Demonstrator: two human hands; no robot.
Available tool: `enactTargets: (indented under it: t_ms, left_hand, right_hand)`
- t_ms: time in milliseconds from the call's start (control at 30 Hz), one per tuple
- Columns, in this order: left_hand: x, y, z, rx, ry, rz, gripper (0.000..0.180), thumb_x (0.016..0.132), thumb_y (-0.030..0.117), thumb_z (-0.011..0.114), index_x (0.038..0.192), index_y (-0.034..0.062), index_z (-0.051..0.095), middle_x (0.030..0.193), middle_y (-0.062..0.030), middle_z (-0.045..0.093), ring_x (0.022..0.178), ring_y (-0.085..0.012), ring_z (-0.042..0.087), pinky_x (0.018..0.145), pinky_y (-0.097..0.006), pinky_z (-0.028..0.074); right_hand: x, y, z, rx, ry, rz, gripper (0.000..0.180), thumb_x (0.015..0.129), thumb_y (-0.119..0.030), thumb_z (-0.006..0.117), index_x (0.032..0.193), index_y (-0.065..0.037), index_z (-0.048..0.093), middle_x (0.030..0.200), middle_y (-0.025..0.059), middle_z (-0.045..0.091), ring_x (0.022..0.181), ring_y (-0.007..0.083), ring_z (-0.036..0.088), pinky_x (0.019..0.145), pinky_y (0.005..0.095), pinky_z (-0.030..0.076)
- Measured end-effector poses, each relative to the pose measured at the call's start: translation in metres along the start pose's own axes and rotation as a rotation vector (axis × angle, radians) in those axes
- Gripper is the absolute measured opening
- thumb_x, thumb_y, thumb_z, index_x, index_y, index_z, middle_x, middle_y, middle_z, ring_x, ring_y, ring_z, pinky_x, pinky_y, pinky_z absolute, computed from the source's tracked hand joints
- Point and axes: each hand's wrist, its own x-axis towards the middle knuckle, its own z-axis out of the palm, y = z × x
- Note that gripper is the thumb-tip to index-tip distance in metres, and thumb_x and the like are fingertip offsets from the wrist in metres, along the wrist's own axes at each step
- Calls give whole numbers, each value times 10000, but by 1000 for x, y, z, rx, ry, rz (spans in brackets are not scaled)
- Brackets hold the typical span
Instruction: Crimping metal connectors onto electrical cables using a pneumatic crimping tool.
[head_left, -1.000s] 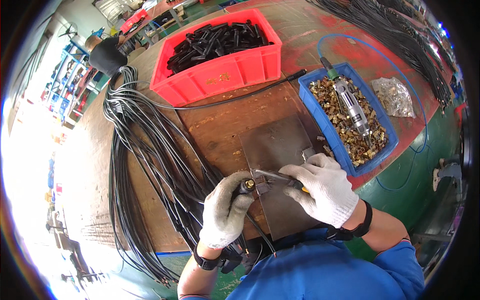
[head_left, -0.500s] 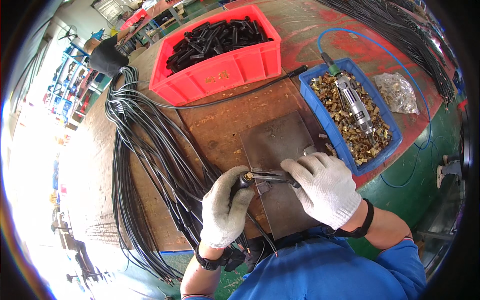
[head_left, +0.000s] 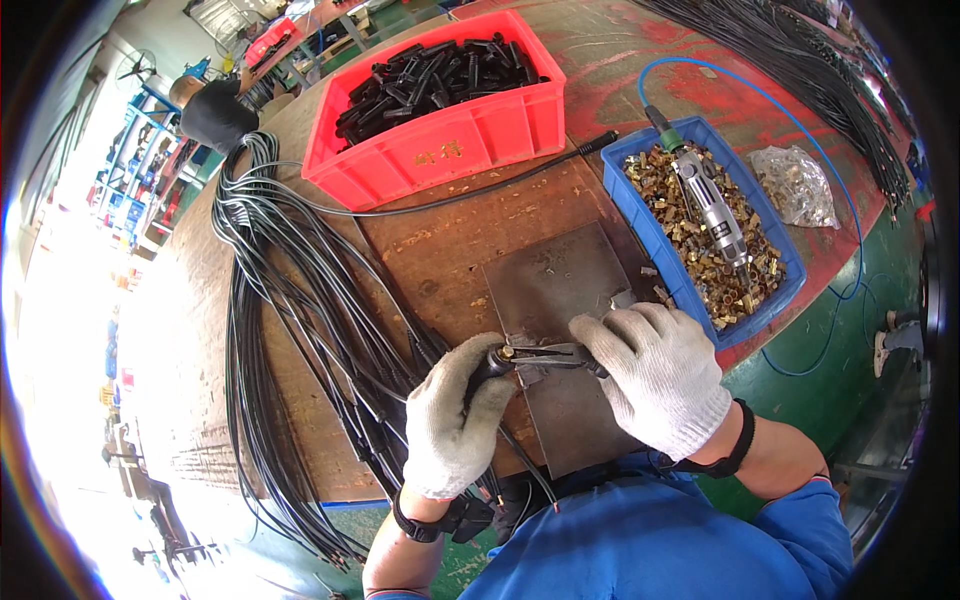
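My left hand (head_left: pixel 450 420), in a white knitted glove, is closed around a black connector (head_left: pixel 493 364). A small brass fitting (head_left: pixel 507 352) shows at the connector's upper end. Pointing leftward, the slim jaws of needle-nose pliers (head_left: pixel 555 354) reach that fitting; whether they grip it is too small to tell. My right hand (head_left: pixel 665 385), gloved the same way, has its fingers wrapped over the pliers' handles, hiding most of them. Both hands are over a dark metal plate (head_left: pixel 555 280) and the wooden tabletop beside it.
Black cables (head_left: pixel 300 330) lie bundled at the left. A red bin (head_left: pixel 440 145) holds black sleeve-like parts. In a blue bin (head_left: pixel 650 235), an air tool (head_left: pixel 712 210) with a blue hose (head_left: pixel 800 120) rests on brass fittings. A clear bag (head_left: pixel 795 185) sits beside it. Another person (head_left: pixel 215 115) is at the far left.
Both hands have shifted very slightly to the right, with the connector and pliers between them. The jaws now look a little more spread near the brass fitting.
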Motion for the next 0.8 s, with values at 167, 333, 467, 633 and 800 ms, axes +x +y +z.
enactTargets:
  t_ms: [167,333,467,633,800]
  left_hand:
    - [0,1,-2,51,-8,46,365,940,50,752,1303,12,729,1049,-204,783,977,-339,797,879,-390,612]
    - [3,3,-2,133,1,71,405,923,-3,698,1327,-20,722,990,-128,762,893,-189,748,848,-324,595]
    - [5,0,0,222,31,148,426,907,-20,707,1333,-12,722,987,-160,767,888,-240,774,843,-339,601]
    - [1,2,8,325,76,170,449,903,-10,744,1351,-3,716,1020,-210,772,920,-339,797,847,-388,615]
    - [-3,-13,19,316,107,232,406,993,33,666,1389,-56,667,1032,-189,786,898,-276,800,829,-361,617]
  right_hand:
    - [0,0,-3,-67,-26,-31,502,848,-171,721,1344,-103,691,1070,82,655,1060,306,666,894,481,542]
    - [2,0,4,-158,25,-73,493,856,-152,685,1343,-76,687,1064,120,652,1041,326,658,990,532,532]
    - [4,-6,3,-149,-71,-24,531,866,-138,673,1393,-78,653,1054,134,647,1027,349,669,1030,570,533]
    - [-1,-12,12,-63,-94,58,549,896,-161,680,1440,-111,625,1046,132,643,1023,367,694,908,534,590]
    - [8,-17,14,206,-196,168,531,926,-198,705,1449,-144,627,1082,123,659,1019,354,705,781,486,613]
